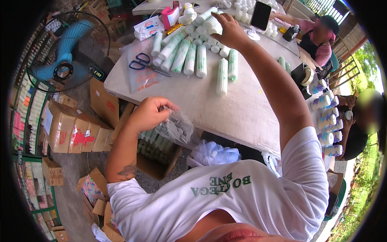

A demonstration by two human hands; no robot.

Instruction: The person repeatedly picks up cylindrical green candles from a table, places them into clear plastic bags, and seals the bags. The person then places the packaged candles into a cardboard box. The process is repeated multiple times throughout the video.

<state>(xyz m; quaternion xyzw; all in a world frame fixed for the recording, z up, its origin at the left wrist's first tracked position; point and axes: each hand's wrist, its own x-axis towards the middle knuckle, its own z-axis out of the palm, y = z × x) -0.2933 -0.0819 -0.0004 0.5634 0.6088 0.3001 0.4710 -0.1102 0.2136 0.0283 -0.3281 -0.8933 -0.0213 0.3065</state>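
Note:
My left hand [151,113] is closed around the gathered edge of a clear plastic bag [177,127], which hangs limp off the table's near edge. My right hand [230,31] reaches over a pile of white cylindrical rolls [189,60] with green print. Its thumb and fingers are spread apart at a roll [212,25] on top of the pile; whether they touch it I cannot tell. Two rolls [222,76] lie apart at the pile's right. Left of the pile, scissors [142,62] with dark blue handles rest beside a flat clear plastic sheet [135,82].
The pale table [242,109] carries a phone [261,17] on a stand and a wipes pack [148,27]. A fan [64,60] and cardboard boxes [76,125] stand left. Below is an open box [161,169] of rolls. Two people sit right, near white bottles [326,121].

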